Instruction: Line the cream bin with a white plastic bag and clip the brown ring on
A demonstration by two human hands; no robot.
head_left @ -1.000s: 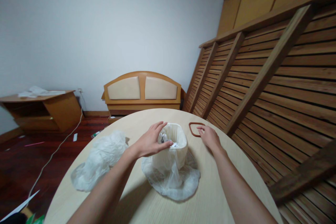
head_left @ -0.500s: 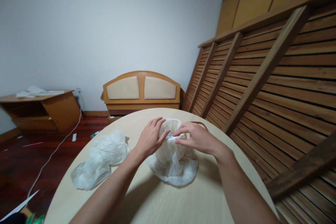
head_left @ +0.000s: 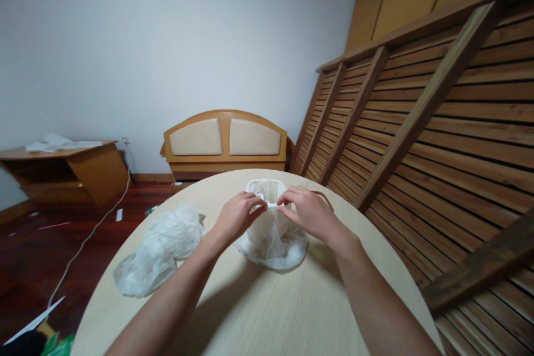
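Observation:
A small pale container (head_left: 269, 183) with a rounded rim stands on the table, lined with a thin white plastic bag (head_left: 271, 242). The bag folds over the rim and spreads loosely around the base. My left hand (head_left: 240, 214) pinches the bag at the near side of the rim. Just to its right, my right hand (head_left: 306, 210) pinches the same edge, fingertips a short gap apart. Behind my right hand curves a thin brown strip (head_left: 322, 196); what it belongs to is hidden. A crumpled white plastic bag (head_left: 162, 247) lies left of my left forearm.
The round pale table (head_left: 250, 317) fills the foreground. A slatted wooden frame (head_left: 396, 144) leans close on the right. Behind the table stands a padded headboard (head_left: 225, 136). A low wooden cabinet (head_left: 95, 172) is at left, with a white cable (head_left: 89, 245) across the floor.
My hands have come to similar positions on either side of the near rim, the left now pinching with closed fingers. The container appears slightly farther away and its opening shows more.

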